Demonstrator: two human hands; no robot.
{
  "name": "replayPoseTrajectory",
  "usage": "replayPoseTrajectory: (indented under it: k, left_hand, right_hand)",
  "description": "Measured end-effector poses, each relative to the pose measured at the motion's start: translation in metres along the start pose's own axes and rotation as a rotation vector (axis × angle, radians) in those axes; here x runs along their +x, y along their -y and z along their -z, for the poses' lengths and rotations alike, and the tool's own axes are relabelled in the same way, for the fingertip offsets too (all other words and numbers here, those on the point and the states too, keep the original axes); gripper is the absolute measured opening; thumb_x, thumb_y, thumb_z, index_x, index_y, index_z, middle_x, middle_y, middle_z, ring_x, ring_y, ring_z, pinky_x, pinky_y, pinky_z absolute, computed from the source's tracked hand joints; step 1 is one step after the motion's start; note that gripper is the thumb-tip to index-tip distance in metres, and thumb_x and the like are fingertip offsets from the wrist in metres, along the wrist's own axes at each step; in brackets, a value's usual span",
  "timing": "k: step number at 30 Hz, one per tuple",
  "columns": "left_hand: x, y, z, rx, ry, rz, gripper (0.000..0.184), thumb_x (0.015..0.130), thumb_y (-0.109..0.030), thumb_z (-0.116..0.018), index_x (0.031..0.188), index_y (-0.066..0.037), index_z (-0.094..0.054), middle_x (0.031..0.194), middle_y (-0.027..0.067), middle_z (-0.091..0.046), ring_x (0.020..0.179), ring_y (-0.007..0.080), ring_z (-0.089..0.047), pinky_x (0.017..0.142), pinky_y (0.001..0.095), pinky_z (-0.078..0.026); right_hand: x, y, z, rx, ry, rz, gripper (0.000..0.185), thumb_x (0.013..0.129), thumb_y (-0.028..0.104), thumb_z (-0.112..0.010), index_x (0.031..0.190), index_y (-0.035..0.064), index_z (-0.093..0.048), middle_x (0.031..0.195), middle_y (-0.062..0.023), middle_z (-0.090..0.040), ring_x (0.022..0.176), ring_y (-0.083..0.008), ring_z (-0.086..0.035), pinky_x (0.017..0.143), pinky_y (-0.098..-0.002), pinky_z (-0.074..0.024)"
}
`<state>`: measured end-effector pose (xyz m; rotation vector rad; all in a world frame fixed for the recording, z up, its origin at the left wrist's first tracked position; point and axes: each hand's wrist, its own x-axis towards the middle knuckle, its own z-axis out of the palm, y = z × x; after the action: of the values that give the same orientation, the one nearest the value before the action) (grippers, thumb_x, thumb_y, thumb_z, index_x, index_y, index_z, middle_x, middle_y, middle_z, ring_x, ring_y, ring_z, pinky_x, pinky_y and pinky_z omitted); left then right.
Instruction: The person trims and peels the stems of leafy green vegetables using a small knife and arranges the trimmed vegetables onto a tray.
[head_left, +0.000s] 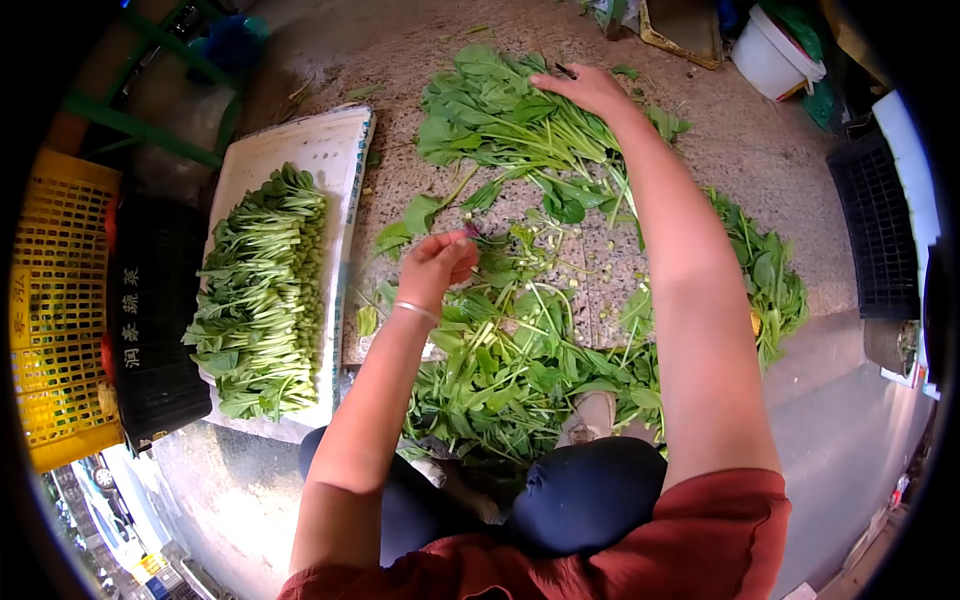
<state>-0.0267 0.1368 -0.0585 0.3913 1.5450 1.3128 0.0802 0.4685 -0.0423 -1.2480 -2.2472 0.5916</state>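
My right hand (592,92) reaches to the far pile of leafy greens (500,115), its fingers over the leaves and stems. A small dark object (567,71) shows at its fingers; its kind is unclear. Nearer to me, my left hand (438,270) is closed in a pinch above scattered leaves. Something small and purplish (472,230) shows at its fingertips, too small to name. More loose greens (500,370) lie below it, in front of my knees. Trimmed greens stand closely in rows on a white foam tray (345,165) to the left.
A yellow crate (65,310) and a black crate (160,320) stand at the left. Another green heap (765,270) lies right of my right arm. A white bucket (775,55) is at the back right, with a dark crate (875,225) at the right edge.
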Motion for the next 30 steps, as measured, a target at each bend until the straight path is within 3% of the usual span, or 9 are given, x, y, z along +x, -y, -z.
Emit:
replayPoseTrajectory:
  k: [3,6,10,13,15,19,21,24,30]
  left_hand:
    - [0.035,-0.006,-0.016,-0.199,0.063,0.161,0.049,0.085,-0.029,-0.058,0.122,-0.002,-0.041,0.110,0.0151,-0.055,0.099,0.0260,-0.056,0.088,0.0355,-0.044]
    - [0.059,-0.007,-0.040,-0.400,0.102,0.233,0.068,0.082,-0.040,-0.060,0.132,-0.006,-0.028,0.122,0.0179,-0.044,0.110,0.0302,-0.047,0.094,0.0390,-0.039]
    - [0.080,-0.006,-0.063,-0.526,0.073,0.094,0.092,0.074,-0.053,-0.063,0.139,-0.011,-0.013,0.131,0.0184,-0.034,0.120,0.0333,-0.036,0.098,0.0426,-0.035]
    - [0.080,-0.003,-0.064,-0.553,0.097,0.120,0.084,0.075,-0.048,-0.065,0.136,-0.009,-0.021,0.127,0.0145,-0.039,0.117,0.0303,-0.038,0.096,0.0427,-0.037]
    - [0.073,-0.002,-0.064,-0.505,0.011,0.146,0.063,0.079,-0.038,-0.066,0.127,-0.010,-0.036,0.122,0.0089,-0.045,0.108,0.0263,-0.046,0.089,0.0412,-0.043]
    - [0.023,0.005,-0.063,-0.505,-0.001,0.136,0.041,0.083,-0.034,-0.061,0.118,-0.016,-0.047,0.112,0.0026,-0.052,0.092,0.0223,-0.054,0.079,0.0369,-0.048]
    - [-0.015,0.004,-0.064,-0.538,-0.055,0.168,0.040,0.084,-0.034,-0.060,0.117,-0.016,-0.048,0.111,0.0019,-0.053,0.094,0.0216,-0.054,0.077,0.0359,-0.048]
    - [-0.030,0.017,-0.057,-0.569,-0.108,0.194,0.037,0.085,-0.034,-0.058,0.113,-0.012,-0.051,0.107,0.0044,-0.054,0.092,0.0201,-0.053,0.077,0.0357,-0.050]
    - [-0.041,0.018,-0.051,-0.610,-0.129,0.223,0.051,0.079,-0.031,-0.066,0.118,-0.005,-0.046,0.118,0.0167,-0.043,0.104,0.0288,-0.047,0.084,0.0396,-0.049]
  right_hand:
    - [0.015,0.013,-0.006,0.031,0.519,-0.057,0.112,0.046,0.079,-0.061,0.122,-0.0023,-0.048,0.125,-0.0235,-0.045,0.115,-0.0321,-0.047,0.096,-0.0401,-0.0377]
    - [0.019,0.007,-0.039,-0.064,0.631,-0.114,0.114,0.049,0.081,-0.056,0.129,0.0028,-0.041,0.129,-0.0220,-0.042,0.121,-0.0311,-0.040,0.100,-0.0390,-0.0334]
    - [-0.014,0.038,-0.015,-0.074,0.745,-0.036,0.124,0.043,0.081,-0.060,0.129,-0.0056,-0.036,0.136,-0.0222,-0.032,0.124,-0.0326,-0.036,0.102,-0.0378,-0.0316]
    - [-0.032,0.053,-0.015,-0.108,0.925,0.029,0.124,0.047,0.083,-0.054,0.134,-0.0018,-0.029,0.138,-0.0223,-0.027,0.127,-0.0319,-0.031,0.104,-0.0384,-0.0279]
    - [-0.045,0.060,-0.015,-0.031,0.933,0.052,0.118,0.048,0.080,-0.058,0.128,-0.0042,-0.038,0.132,-0.0228,-0.037,0.121,-0.0312,-0.039,0.100,-0.0364,-0.0324]
    - [-0.085,0.074,-0.004,-0.012,0.942,0.137,0.102,0.052,0.076,-0.060,0.116,-0.0035,-0.052,0.122,-0.0213,-0.049,0.112,-0.0300,-0.048,0.094,-0.0357,-0.0384]
    - [-0.109,0.086,0.003,0.094,1.109,0.183,0.096,0.056,0.073,-0.060,0.111,-0.0053,-0.055,0.115,-0.0213,-0.054,0.106,-0.0317,-0.053,0.089,-0.0363,-0.0416]
    - [-0.132,0.090,-0.019,-0.056,0.972,0.203,0.102,0.052,0.081,-0.053,0.096,-0.0106,-0.061,0.103,-0.0237,-0.058,0.092,-0.0302,-0.059,0.080,-0.0373,-0.0446]
    - [-0.147,0.086,0.007,0.187,0.872,0.183,0.108,0.049,0.078,-0.061,0.115,-0.0063,-0.051,0.113,-0.0233,-0.054,0.105,-0.0304,-0.054,0.090,-0.0365,-0.0419]
